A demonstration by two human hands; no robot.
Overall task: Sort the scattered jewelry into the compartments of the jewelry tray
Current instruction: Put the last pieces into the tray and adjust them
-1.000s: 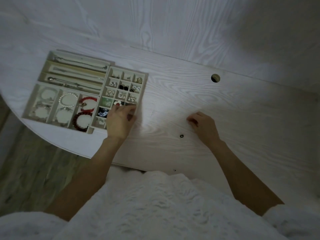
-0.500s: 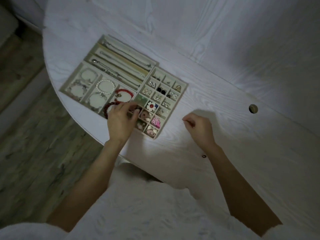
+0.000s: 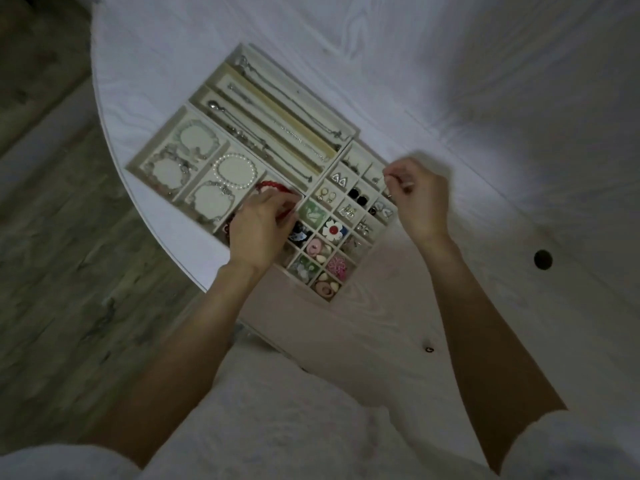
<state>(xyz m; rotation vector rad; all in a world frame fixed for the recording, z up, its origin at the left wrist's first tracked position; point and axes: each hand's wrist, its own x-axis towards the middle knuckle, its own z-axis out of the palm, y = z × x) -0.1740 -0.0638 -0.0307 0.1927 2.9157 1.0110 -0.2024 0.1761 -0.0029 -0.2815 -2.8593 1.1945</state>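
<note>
The beige jewelry tray [image 3: 156, 134] lies on the white table, near its rounded left edge. Long slots at the back hold necklaces, wide slots on the left hold bracelets, and small square cells on the right hold earrings and brooches. My left hand [image 3: 258, 228] is over the slot with the red bracelet [image 3: 273, 186], its fingertips curled and pinching the red beads. My right hand [image 3: 417, 197] hovers at the tray's far right corner with fingers curled, pinching a small thin piece of jewelry [image 3: 404, 184] above the small cells. A small dark ring [image 3: 429, 349] lies loose on the table by my right forearm.
A round cable hole [image 3: 542, 259] is in the table [image 3: 485, 150] to the right. The wooden floor [image 3: 69, 271] shows beyond the table's left edge. White fluffy clothing fills the bottom of the view.
My right hand rose from the table near the dark ring and moved to the tray's far right corner with a small piece. My left hand shifted onto the red bracelet. The view swung left.
</note>
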